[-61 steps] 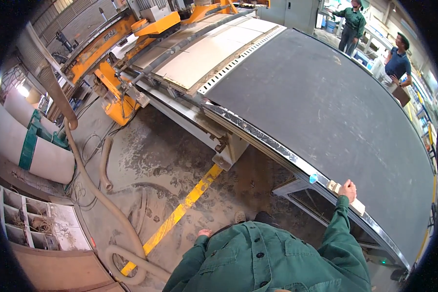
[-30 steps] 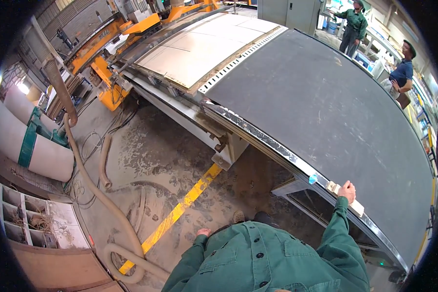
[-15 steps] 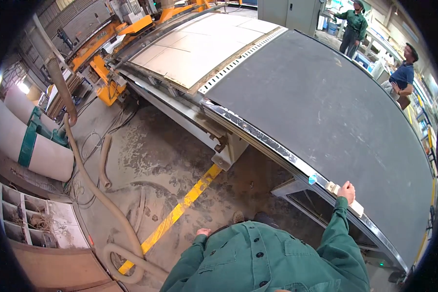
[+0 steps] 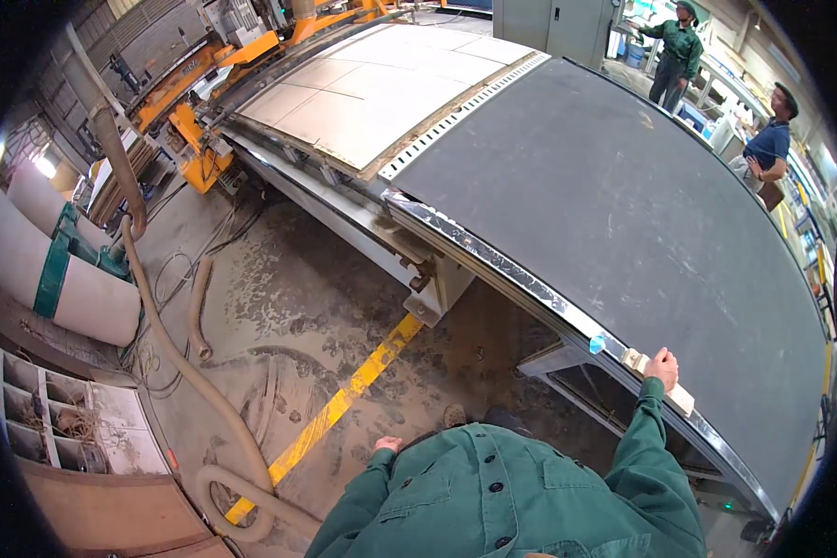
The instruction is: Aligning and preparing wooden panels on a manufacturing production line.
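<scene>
My right hand [image 4: 661, 369] is closed over a pale wooden block [image 4: 680, 400] that lies along the metal edge of the long black-topped table [image 4: 614, 214]. A smaller notched pale wooden piece [image 4: 633, 360] sits on the same edge, just left of that hand. A blue-and-white round sticker [image 4: 597, 344] is a little farther along the rail. Low at my left side, my left hand [image 4: 389, 445] hangs loosely with nothing seen in it; its fingers show only in part.
A large pale board [image 4: 372, 88] with cut lines lies beyond the black top, beside an orange machine [image 4: 195, 153]. Hoses [image 4: 181, 363] and a yellow stripe [image 4: 344, 402] cross the dusty floor. Two people [image 4: 676, 51] stand at the far right.
The orange machine has shifted slightly away to the far left, uncovering a bit more of the pale board. My hands have stayed almost still.
</scene>
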A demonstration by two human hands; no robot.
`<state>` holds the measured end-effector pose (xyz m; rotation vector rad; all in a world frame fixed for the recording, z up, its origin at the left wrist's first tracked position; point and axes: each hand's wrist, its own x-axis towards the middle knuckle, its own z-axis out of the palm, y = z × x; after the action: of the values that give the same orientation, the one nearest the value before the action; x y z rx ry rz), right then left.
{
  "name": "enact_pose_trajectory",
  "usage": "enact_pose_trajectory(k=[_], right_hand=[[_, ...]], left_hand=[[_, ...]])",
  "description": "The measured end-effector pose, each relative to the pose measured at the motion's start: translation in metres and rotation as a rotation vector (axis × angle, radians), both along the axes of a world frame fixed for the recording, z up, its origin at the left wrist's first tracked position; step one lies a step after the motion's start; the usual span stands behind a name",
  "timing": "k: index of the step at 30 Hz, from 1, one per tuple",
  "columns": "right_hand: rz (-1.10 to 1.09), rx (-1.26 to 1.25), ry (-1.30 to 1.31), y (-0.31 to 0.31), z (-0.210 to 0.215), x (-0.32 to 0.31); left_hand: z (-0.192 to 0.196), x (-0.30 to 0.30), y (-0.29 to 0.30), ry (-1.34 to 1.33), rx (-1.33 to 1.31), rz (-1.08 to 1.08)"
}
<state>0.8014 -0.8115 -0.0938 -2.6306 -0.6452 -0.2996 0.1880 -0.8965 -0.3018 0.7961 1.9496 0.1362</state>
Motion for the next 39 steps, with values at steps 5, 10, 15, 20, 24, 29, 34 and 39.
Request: enact_pose_trajectory(k=[5,10,15,20,24,29,34,39], right_hand=[[0.0,0.006,-0.002,0.003,0.004,-0.006],[-0.009,0.003,0.009,0.002,0.005,-0.008],[0.01,0.035,0.015,0.006,0.01,-0.015],[0.023,0.031,0.032,0.007,0.01,-0.018],[-0.005,0.017,0.028,0.006,0.0,-0.012],[-0.009,0.01,0.051,0.009,0.002,-0.016],[0.004,-0.039,0.044,0.01,-0.006,-0.013],[-0.016,-0.009,0.021,0.011,-0.012,-0.014]], left_hand=[[-0.011,-0.007,-0.004,0.019,-0.01,0.014],[-0.011,-0.004,-0.001,0.02,-0.045,0.01],[-0.017,-0.01,-0.001,0.035,-0.048,-0.008],[-0.016,-0.009,-0.003,0.007,-0.034,0.028],[-0.004,-0.001,0.006,0.003,-0.025,0.048],[-0.008,-0.005,0.002,0.024,0.024,0.055],[-0.011,-0.006,0.003,-0.034,0.034,0.096],[-0.013,-0.008,0.005,-0.016,0.058,0.075]])
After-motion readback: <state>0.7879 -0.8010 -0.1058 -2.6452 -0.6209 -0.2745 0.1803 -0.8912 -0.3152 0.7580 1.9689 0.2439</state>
